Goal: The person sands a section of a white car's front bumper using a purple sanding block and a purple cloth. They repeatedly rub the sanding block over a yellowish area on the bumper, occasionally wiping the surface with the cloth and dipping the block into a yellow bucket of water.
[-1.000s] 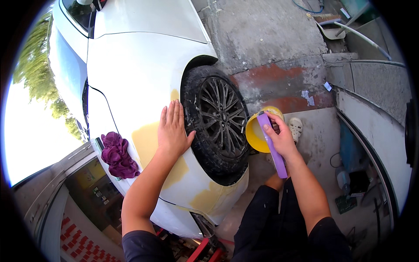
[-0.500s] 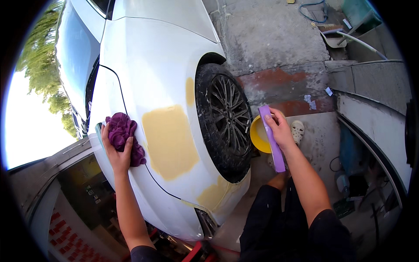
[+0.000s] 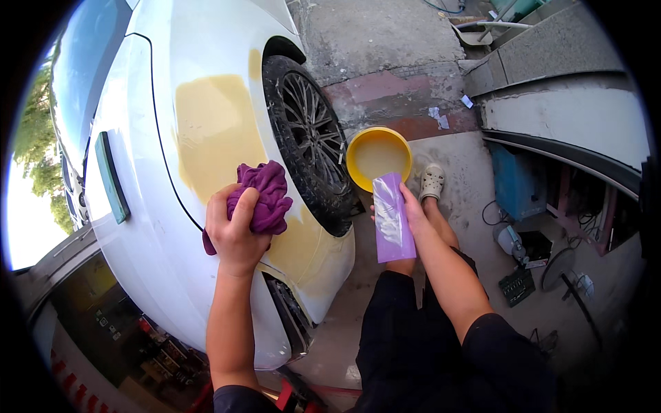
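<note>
A soft, crumpled purple cloth is squeezed in the person's left hand, over the white car's front corner; I cannot tell whether it touches the paint. A loose end pokes out leftward. The right hand grips a flat, shiny-streaked lilac block, its long axis running from the person's legs toward a round yellow bucket of cloudy liquid. The bucket stands just beside the wheel; concrete floor opens to its right.
</note>
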`<state>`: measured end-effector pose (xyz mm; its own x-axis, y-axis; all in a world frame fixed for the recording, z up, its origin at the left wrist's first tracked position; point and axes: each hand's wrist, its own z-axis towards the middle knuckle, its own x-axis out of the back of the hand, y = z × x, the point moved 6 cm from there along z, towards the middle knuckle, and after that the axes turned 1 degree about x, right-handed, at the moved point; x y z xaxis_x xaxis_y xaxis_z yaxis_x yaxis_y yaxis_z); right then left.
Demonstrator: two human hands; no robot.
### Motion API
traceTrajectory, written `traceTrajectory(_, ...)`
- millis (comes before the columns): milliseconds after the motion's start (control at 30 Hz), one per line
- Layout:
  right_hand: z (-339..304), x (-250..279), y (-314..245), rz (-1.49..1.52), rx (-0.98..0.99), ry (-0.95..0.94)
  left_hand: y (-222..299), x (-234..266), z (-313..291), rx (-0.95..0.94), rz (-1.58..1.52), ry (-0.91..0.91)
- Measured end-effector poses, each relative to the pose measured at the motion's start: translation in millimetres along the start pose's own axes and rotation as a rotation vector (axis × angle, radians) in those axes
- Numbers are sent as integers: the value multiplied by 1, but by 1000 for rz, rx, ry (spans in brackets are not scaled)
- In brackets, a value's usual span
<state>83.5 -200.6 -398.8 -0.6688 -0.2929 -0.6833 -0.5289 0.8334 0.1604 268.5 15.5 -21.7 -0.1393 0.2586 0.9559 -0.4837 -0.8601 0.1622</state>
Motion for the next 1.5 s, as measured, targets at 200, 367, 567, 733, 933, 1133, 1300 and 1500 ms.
traceTrajectory(200, 2, 65, 2, -28, 86, -10, 85, -127, -63, 429, -482, -80)
traceTrajectory(367, 47, 85, -35, -467, 191, 268, 72, -338, -168, 1331, -1158, -67)
traceTrajectory(567, 174, 131, -116, -1344, 427, 388, 59, -522, -179, 1456, -1291, 116)
traceTrajectory(733, 236, 143, -122, -1689, 117, 591, 13, -647, -216, 1319, -1009, 98)
traceTrajectory(933, 260, 173, -117, -1754, -228, 531, 17, -701, -245, 981, -464, -207)
traceTrajectory(1133, 197, 234, -116, -1561, -208, 698, 84, -715, -297, 1049, -520, -770)
traceTrajectory(1300, 165, 272, -111, -1578, -131, 831, 125, -703, -325, 1188, -607, -655)
traceTrajectory(1500, 182, 271, -116, -1618, 214, 906, 112, -719, -315, 1318, -663, -392)
